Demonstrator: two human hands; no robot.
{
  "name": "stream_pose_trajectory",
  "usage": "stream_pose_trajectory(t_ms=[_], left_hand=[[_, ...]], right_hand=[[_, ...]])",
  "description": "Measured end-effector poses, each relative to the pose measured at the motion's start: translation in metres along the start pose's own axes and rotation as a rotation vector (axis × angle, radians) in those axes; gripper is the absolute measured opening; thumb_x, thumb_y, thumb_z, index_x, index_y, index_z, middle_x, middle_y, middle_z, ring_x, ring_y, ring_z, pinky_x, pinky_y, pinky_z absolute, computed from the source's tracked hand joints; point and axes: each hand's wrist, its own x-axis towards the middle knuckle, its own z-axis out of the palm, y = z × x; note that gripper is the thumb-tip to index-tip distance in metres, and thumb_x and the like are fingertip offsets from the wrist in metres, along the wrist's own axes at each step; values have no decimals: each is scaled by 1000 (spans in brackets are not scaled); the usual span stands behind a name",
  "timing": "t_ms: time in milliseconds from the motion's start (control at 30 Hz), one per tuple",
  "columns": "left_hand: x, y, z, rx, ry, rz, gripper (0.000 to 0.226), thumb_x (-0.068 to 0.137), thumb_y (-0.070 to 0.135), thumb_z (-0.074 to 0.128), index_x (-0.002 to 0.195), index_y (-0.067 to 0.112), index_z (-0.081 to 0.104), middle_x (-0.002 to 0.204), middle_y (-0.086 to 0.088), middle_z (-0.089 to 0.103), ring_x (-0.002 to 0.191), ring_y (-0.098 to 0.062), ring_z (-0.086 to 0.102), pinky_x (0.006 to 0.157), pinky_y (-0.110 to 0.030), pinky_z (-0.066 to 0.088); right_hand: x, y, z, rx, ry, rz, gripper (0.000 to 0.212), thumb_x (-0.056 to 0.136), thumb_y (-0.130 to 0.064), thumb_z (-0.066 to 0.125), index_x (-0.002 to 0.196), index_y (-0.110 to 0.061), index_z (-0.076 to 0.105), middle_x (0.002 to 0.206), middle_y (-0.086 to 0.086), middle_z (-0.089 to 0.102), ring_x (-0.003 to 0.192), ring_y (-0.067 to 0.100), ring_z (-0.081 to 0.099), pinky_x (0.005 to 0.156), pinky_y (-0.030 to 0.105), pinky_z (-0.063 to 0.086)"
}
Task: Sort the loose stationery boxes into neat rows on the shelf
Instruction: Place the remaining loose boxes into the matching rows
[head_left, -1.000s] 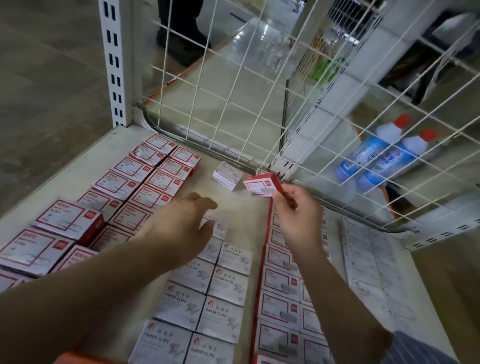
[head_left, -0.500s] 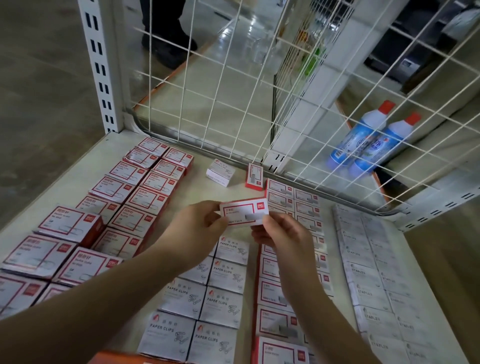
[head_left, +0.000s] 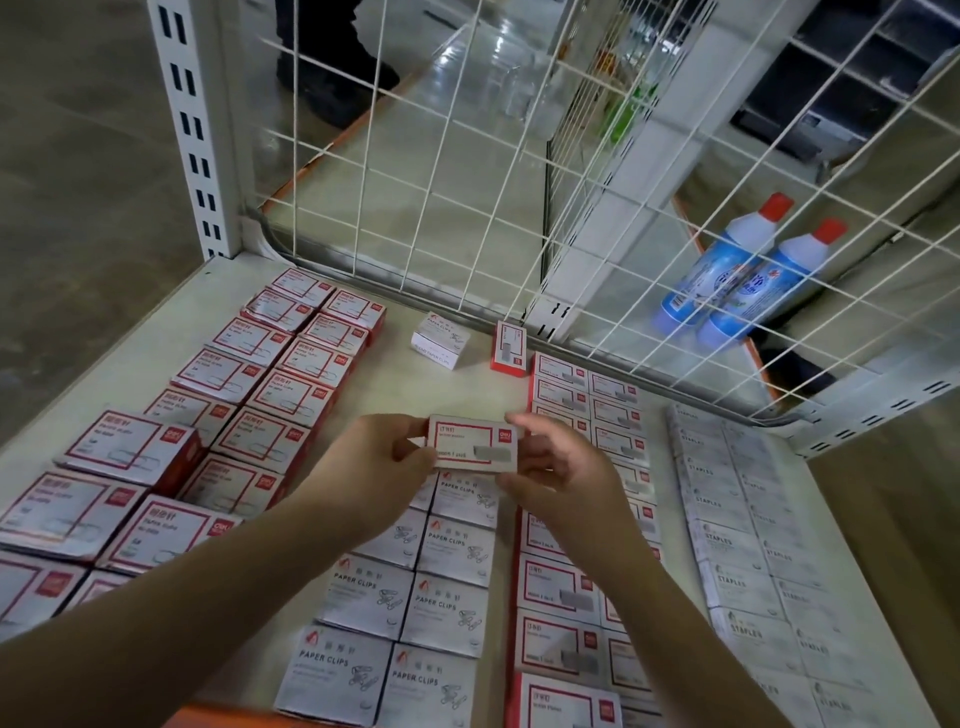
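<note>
**Head view: both hands held one red box above the shelf**

Head view showed the left hand (head_left: 371, 465) and right hand (head_left: 563, 467) gripping a red-bordered box (head_left: 472, 442) by its two short ends, label up, lifted clear of the shelf (head_left: 156, 353). Fingers (head_left: 530, 423) of each hand were closed on that box. Under it ran two columns of paper-clip boxes (head_left: 415, 608). Red boxes (head_left: 291, 364) lay in rows to the left, more red ones (head_left: 566, 587) just right of the hands, and staples boxes (head_left: 737, 545) at far right. Two loose ones sat near the wire back (head_left: 467, 171): a white box (head_left: 440, 340) lying askew and a red box on end (head_left: 510, 346). Two bottles (head_left: 737, 280) lay behind the mesh.
</note>
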Motion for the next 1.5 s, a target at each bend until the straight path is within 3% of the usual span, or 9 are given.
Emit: stream_pose_trajectory(t_ms=[167,333,700,867,1000,1167,1267,1367,1500], left_hand=[[2,-5,1,31,21,40,37,93,15,53,129,21,50,73,7,69,53,-2,57,45,-10,42],[3,-12,1,229,113,170,30,89,20,58,119,23,58,93,15,60,83,3,55,62,-5,39],[0,-12,5,261,151,242,24,89,21,58,113,24,62,88,22,55,87,4,54,68,-2,36],[-4,-12,8,282,125,253,28,91,22,55,118,27,59,96,20,56,94,2,53,69,-3,37],[-10,-10,17,317,130,303,33,91,24,55,124,29,54,107,18,55,99,2,51,79,-10,37],[-20,-4,36,394,124,377,38,92,25,52,128,33,46,106,20,48,96,3,44,75,-8,36],[-26,0,49,463,88,383,37,92,28,50,128,35,44,116,17,48,101,1,42,85,-13,36],[-32,1,60,511,32,397,36,91,32,49,127,35,44,125,16,46,113,-4,42,93,-21,41],[-38,-2,69,537,-53,455,35,90,35,50,126,35,46,119,20,46,104,2,38,88,-17,41]], right_hand=[[-1,6,-3,-15,47,-30,40,76,-10,72,96,-39,55,92,-10,66,85,-2,60,75,12,49],[-4,8,-5,-25,114,-45,34,73,-15,76,91,-36,57,86,-20,66,82,-3,60,70,8,46],[-5,10,-8,-76,107,-50,29,77,-19,73,92,-37,57,91,-15,66,89,-2,60,77,13,49],[-8,12,-14,-112,96,-61,28,76,-24,73,93,-39,56,93,-16,66,89,-3,59,79,14,49],[-18,18,-26,-120,110,-66,32,71,-31,71,96,-40,54,94,-17,66,90,-3,61,81,15,51],[-35,35,-45,-184,142,-79,31,77,-17,73,102,-27,59,96,-19,65,90,-4,63,79,12,50],[-49,42,-57,-217,144,-29,37,77,-17,74,98,-39,52,92,-22,64,87,-6,63,76,9,49],[-65,47,-66,-234,110,35,38,77,-16,73,97,-40,50,92,-22,64,89,-7,62,79,13,51],[-79,54,-73,-269,74,118,41,77,-14,73,92,-43,48,90,-23,64,87,-7,61,77,10,50]])
